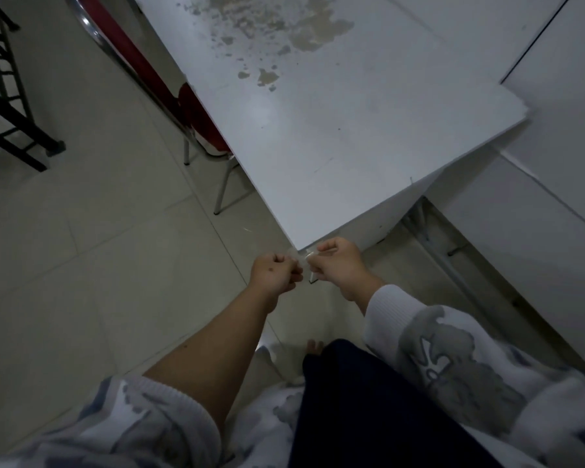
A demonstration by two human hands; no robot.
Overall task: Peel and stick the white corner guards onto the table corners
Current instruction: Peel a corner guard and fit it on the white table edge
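Floor point(81, 265): pale tiles, fills the left and lower centre of the view.

Table point(335, 123): white top, seen from above at an angle, one corner pointing toward the person. A patch of worn, flaked surface point(284, 25) lies at its far end. A second white surface point(554, 96) sits to the right, close to the table's right corner; whether they touch cannot be told.

Chair point(196, 116): red seat and metal legs, tucked along the table's left edge. Black rack point(11, 106) at far left, on the floor.

Person: patterned white sleeves; the left sleeve is pushed up to the elbow, the right reaches the wrist. Dark trousers point(368, 400) in the lower centre.

Left hand point(276, 270): fingers curled, pinching the left side of a small pale piece. Right hand point(338, 260): fingers curled, thumb and forefinger pinching the right side of the same piece.

Guard point(305, 260): small, whitish, held between the two hands, just below and in front of the table's near corner. It is partly hidden by the fingers and blurred. Whether the backing is on or off cannot be told. Whether it touches the corner cannot be told; it appears just apart from it.
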